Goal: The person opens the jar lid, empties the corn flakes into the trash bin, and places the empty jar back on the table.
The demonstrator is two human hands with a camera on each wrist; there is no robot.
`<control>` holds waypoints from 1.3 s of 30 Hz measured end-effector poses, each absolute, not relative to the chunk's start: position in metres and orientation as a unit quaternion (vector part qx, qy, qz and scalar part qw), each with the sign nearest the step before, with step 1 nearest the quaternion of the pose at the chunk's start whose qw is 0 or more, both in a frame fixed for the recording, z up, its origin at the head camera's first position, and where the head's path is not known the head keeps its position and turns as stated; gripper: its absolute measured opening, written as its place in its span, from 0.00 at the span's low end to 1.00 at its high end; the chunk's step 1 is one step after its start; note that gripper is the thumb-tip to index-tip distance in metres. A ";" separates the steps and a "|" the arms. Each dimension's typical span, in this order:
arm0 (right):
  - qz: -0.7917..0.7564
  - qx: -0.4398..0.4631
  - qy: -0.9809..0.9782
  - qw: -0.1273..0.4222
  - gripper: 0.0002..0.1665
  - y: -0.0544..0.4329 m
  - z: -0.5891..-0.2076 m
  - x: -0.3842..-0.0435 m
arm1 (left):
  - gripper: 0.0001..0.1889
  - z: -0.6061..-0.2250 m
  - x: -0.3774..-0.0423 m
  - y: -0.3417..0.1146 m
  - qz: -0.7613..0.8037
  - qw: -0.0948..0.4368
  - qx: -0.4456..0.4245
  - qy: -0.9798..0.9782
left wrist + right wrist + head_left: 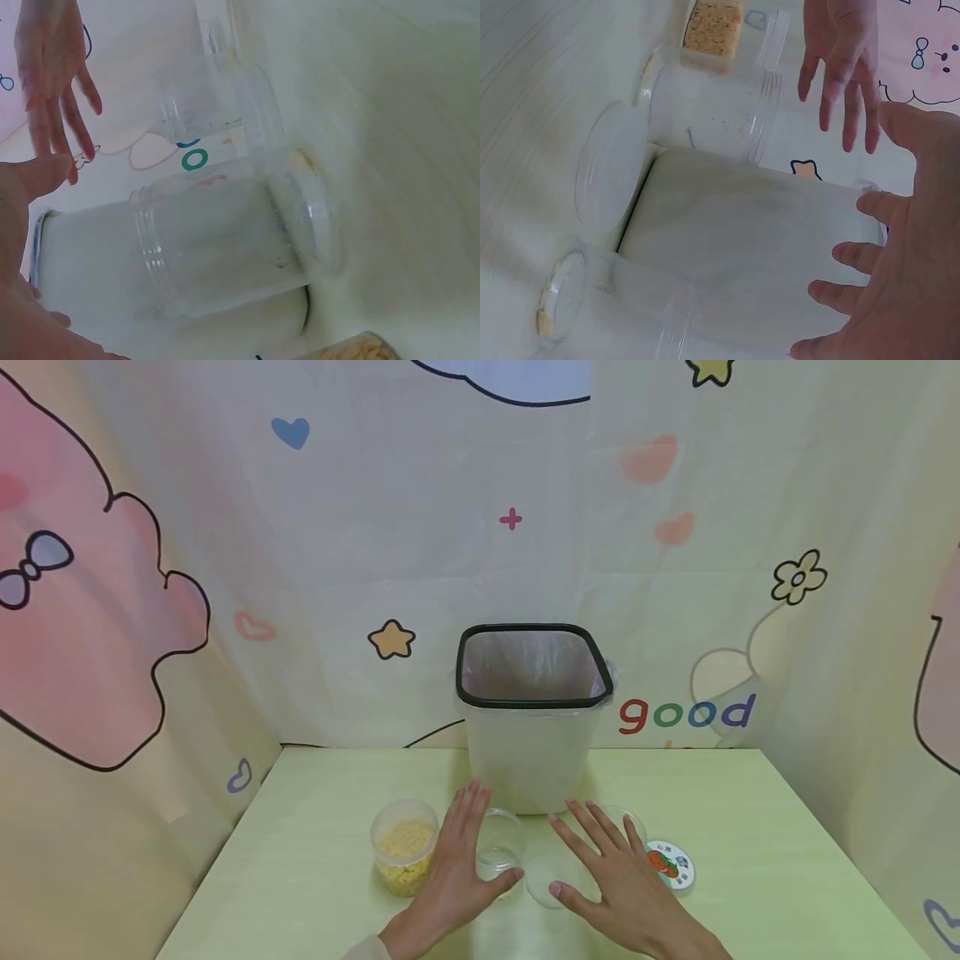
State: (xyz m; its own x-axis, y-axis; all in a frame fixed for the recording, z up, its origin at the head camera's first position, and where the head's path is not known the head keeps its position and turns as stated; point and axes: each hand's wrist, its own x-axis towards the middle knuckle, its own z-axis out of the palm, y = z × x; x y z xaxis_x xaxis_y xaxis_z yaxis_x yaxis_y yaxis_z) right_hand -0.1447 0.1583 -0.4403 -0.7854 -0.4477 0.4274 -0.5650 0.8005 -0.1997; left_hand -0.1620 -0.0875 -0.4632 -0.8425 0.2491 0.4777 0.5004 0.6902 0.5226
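Note:
My left hand (459, 870) hovers over the table with fingers spread, between a clear jar part-filled with yellow flakes (405, 864) and an empty-looking clear jar (500, 833). Over the right side my right hand (626, 887) is held out the same way, fingers apart and holding nothing. Beneath it stands a second clear jar (622, 300), partly hidden by the hand in the head view. A translucent lid (611, 169) lies between these two clear jars. Near the right hand's fingers lies a round white lid with a red and green picture (677, 865).
A pale bin (525, 752) with a black rim and a plastic liner stands behind the jars, at the back of the light green table (765, 835). Behind it hangs a printed curtain (337, 527), which also runs along both sides.

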 end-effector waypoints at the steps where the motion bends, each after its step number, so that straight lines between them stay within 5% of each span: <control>1: 0.163 0.272 -0.931 0.181 0.42 0.159 -0.440 -0.145 | 0.56 -0.462 -0.161 -0.088 -0.322 0.196 -0.212 -0.902; 16: 0.172 0.274 -0.930 0.177 0.42 0.159 -0.440 -0.148 | 0.50 -0.450 -0.156 -0.102 -0.190 0.279 -0.228 -0.913; 39: 0.156 0.283 -0.930 0.178 0.42 0.158 -0.441 -0.154 | 0.46 -0.459 -0.157 -0.150 -0.102 0.300 -0.153 -0.936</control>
